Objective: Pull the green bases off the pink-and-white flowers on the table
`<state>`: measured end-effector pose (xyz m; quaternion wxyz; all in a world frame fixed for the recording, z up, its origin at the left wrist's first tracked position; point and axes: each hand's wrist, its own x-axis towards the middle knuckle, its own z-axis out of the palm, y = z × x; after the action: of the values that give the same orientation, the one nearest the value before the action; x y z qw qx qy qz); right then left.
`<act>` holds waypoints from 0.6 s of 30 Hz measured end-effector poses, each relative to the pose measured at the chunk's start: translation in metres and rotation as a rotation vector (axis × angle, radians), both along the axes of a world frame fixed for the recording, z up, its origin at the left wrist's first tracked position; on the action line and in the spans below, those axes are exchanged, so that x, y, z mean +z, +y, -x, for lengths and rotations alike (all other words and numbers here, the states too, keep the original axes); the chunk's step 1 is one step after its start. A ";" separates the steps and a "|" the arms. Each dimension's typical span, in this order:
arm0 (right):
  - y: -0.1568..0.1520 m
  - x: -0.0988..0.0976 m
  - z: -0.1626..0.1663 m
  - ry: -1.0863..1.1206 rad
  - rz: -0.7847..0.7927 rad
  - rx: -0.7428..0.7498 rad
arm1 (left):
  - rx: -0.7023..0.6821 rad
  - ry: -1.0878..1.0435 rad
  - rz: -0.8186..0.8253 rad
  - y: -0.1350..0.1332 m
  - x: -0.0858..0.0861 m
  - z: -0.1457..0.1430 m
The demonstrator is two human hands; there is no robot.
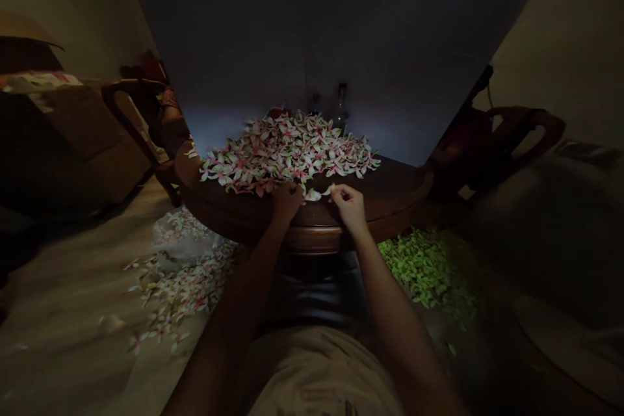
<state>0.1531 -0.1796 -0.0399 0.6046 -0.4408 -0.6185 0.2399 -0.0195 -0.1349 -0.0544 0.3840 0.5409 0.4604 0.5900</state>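
A large heap of pink-and-white flower-like pieces (292, 149), which look artificial, covers the back of the dark round wooden table (390, 188). At the heap's near edge my left hand (287, 200) is closed, its fingertips pressed together; what they hold, if anything, cannot be made out. To its right, my right hand (349, 205) pinches a small white flower piece (329, 190) between thumb and fingers. Between the two hands lies another white piece (312, 195) on the tabletop, close to the left fingertips.
Tall grey panels (234, 45) stand behind the heap, with a glass bottle (340, 107) before them. More flower pieces (195, 286) and a plastic bag (180, 237) are at lower left. Green leaf pieces (424, 266) lie at lower right. Wooden chairs (526, 123) flank the table.
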 end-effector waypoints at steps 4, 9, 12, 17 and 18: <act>-0.006 -0.003 -0.003 0.169 -0.025 -0.127 | 0.034 -0.053 0.011 -0.003 0.005 0.000; -0.022 -0.015 0.009 0.278 -0.085 -0.225 | 0.090 -0.119 0.029 -0.005 0.007 -0.001; -0.031 -0.023 0.018 0.421 -0.101 -0.275 | 0.130 -0.148 0.024 -0.003 0.007 0.000; -0.045 -0.038 0.001 0.697 -0.226 -0.368 | 0.215 -0.188 0.033 0.005 0.005 0.002; -0.050 -0.047 -0.010 0.700 -0.221 -0.389 | 0.205 -0.180 0.032 0.006 0.004 0.002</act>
<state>0.1626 -0.2295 -0.0874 0.8561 -0.3737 -0.3030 0.1886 -0.0214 -0.1285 -0.0504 0.3698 0.4299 0.4863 0.6648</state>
